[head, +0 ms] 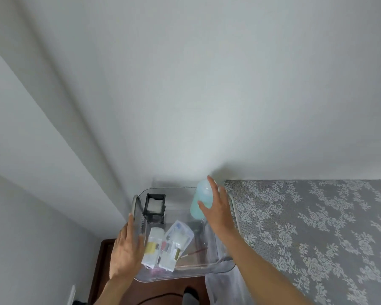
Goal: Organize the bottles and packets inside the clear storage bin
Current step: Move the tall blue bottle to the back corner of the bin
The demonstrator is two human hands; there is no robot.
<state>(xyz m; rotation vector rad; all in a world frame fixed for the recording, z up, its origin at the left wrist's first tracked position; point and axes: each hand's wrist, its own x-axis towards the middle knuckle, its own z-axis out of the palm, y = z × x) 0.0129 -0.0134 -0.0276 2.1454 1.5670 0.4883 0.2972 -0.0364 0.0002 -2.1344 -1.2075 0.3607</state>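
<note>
The clear storage bin (233,211) stands against the wall at the bottom middle of the head view. My right hand (218,208) grips a pale turquoise bottle (198,202) upright at the bin's far right corner. My left hand (125,249) lies flat against the bin's left outer wall, fingers spread. Inside lie two white packets (154,245) with yellow and dark labels, partly over a clear pouch (180,232). A small black frame holder (154,207) with something white in it stands at the bin's far left.
A grey lace-patterned cloth (317,227) covers the surface to the right of the bin. White walls (185,95) meet in a corner behind and to the left. Dark brown wood (101,271) shows below the bin, with a dark cable on it.
</note>
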